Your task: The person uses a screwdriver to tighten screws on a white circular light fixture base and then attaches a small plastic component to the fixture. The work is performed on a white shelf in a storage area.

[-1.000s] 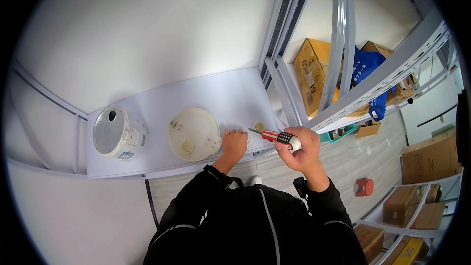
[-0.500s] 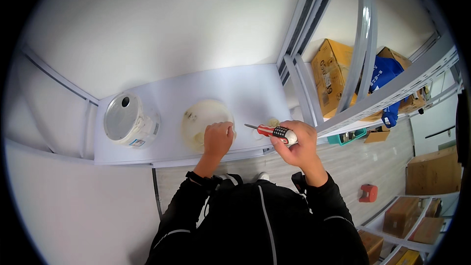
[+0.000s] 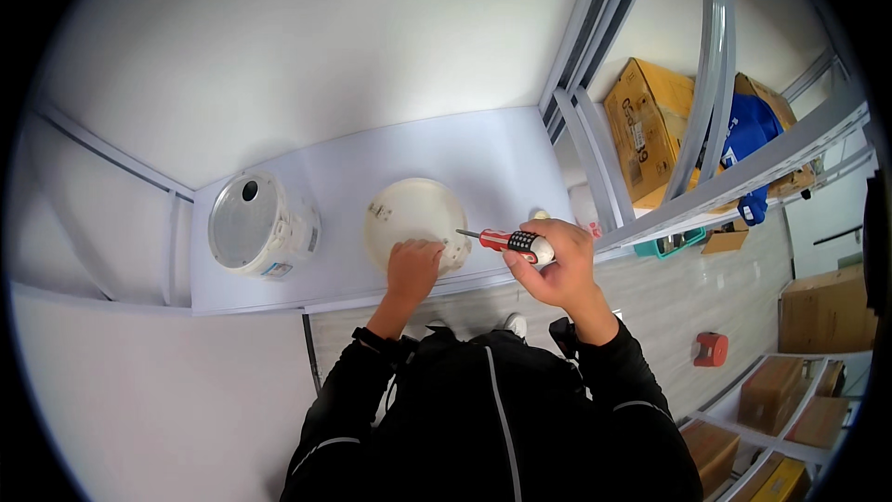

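My right hand is closed around a screwdriver with a red, black and white handle. Its metal shaft points left, and the tip is at the right rim of a round cream-coloured disc, on or just above it. The disc lies on the light grey shelf board and bears dark specks and a small marking. My left hand is over the disc's near side, fingers curled together; whatever they may hold is hidden under them. Beyond my right hand, a small yellowish round piece is partly covered.
A white bucket with a dark round hole in its top stands at the shelf's left. To the right are metal rack posts, a yellow carton and a blue cloth item. A red stool is on the floor.
The screwdriver tip has come to the disc's right rim. My left hand has shifted slightly down on the disc, fingers still curled. The whole view has moved a little.
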A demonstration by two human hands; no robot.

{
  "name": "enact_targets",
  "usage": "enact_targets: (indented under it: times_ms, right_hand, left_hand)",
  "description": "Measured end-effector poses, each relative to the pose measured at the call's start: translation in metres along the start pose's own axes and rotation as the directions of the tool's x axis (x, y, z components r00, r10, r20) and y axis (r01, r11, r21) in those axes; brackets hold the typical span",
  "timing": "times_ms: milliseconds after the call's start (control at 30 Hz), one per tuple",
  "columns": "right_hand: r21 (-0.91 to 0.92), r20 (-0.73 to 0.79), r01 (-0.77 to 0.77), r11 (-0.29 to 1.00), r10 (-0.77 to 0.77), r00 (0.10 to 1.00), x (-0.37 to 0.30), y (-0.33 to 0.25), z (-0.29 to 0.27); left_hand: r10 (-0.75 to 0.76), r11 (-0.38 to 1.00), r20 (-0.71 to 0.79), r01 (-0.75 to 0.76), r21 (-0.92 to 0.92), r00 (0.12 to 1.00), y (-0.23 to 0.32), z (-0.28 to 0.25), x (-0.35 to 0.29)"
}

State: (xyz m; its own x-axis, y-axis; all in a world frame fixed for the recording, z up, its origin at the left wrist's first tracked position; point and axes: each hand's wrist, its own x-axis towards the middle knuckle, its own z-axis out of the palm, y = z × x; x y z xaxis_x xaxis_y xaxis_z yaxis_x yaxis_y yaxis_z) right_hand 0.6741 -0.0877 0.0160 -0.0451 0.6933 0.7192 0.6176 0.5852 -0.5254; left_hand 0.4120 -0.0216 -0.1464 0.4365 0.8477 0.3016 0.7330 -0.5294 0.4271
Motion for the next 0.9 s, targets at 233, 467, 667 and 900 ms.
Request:
enact_targets:
  times_ms: [233, 467, 667, 900]
  right_hand:
    - [-0.076, -0.050, -0.067, 0.995, 0.063, 0.997, -0.015, -0.015, 0.008]
    - [-0.138, -0.110, -0.159, 0.978, 0.145, 0.983, -0.037, -0.033, 0.017]
    - [-0.140, -0.144, -0.195, 0.971, 0.175, 0.974, -0.049, -0.041, 0.026]
    - [-0.150, -0.170, -0.176, 0.973, 0.150, 0.974, -0.051, -0.045, 0.039]
  left_hand:
    - [0.108, 0.994, 0.015, -0.108, 0.006, 0.994, -0.011, 0.003, 0.007]
    - [0.182, 0.983, 0.034, -0.182, -0.025, 0.983, -0.022, 0.004, 0.013]
    - [0.207, 0.965, 0.000, -0.204, -0.167, 0.978, -0.027, 0.007, 0.019]
    - [0.098, 0.953, -0.005, -0.095, -0.286, 0.995, -0.029, 0.009, 0.019]
